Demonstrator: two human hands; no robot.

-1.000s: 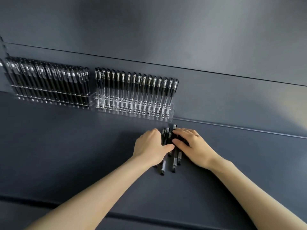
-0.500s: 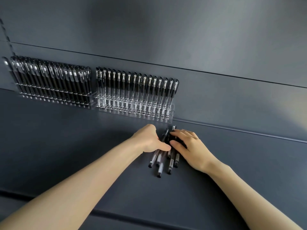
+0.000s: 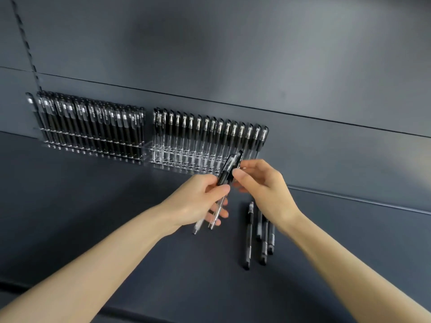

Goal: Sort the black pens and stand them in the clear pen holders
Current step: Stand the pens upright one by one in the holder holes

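While the left hand [image 3: 196,201] gripped two pens [image 3: 227,171] (caps up), the right hand [image 3: 268,190] fingers [image 3: 254,164] pinched one cap; loose pens [image 3: 248,236] lay on the worktop [image 3: 116,206].

Vacant front holes [image 3: 186,162], standing pens [image 3: 211,130] behind

A matte, dark blue-grey shelf surface [image 3: 93,217] fills the lower half of the frame. Its front edge [image 3: 70,297] runs across the lower left as a darker line. Behind it stands a back wall [image 3: 233,54] of the same colour, lit softly toward the upper right. A thin horizontal seam [image 3: 326,118] crosses the wall, sloping down to the right. At the upper left a slotted vertical strip [image 3: 25,43] runs down the wall. At the right a narrow raised ridge [image 3: 349,199] marks where shelf and wall meet.
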